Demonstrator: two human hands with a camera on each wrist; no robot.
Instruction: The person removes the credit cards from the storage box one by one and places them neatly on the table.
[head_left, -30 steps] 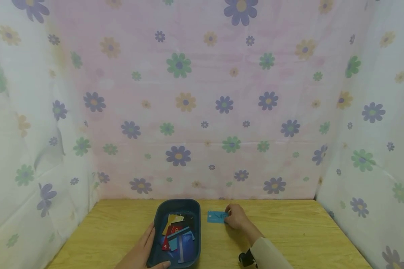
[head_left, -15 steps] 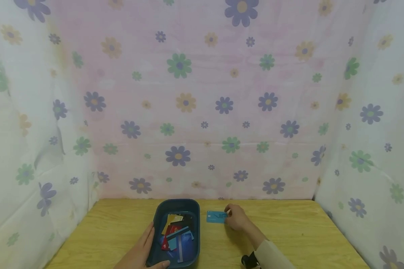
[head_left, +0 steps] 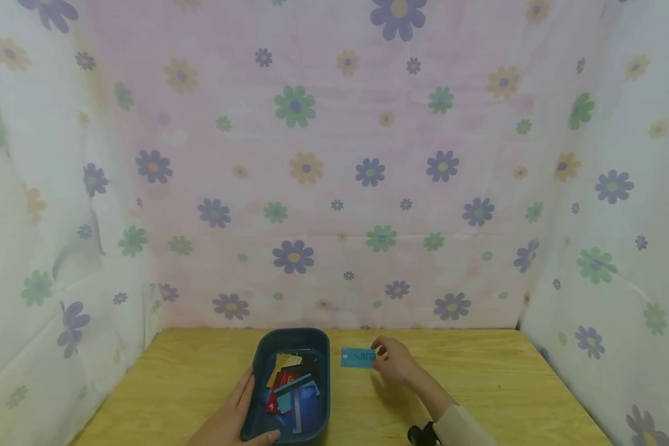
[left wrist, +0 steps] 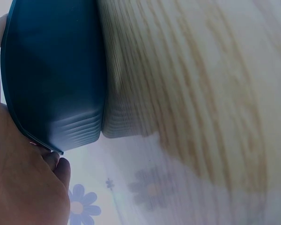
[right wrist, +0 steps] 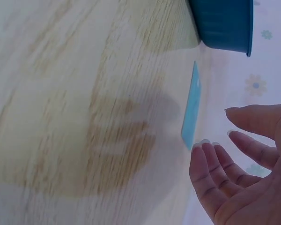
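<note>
Baring more of the light-blue rectangular plastic card, the right hand now has thumb and fingers parted; the card lies flat, unpinched, on the wood-grain tabletop, beside the dark-blue plastic tray that the left hand grips.

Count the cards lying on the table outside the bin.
1: the light-blue VIP card, on the wood-grain table between the dark-blue bin and the right hand. The bin might hide another.
</note>
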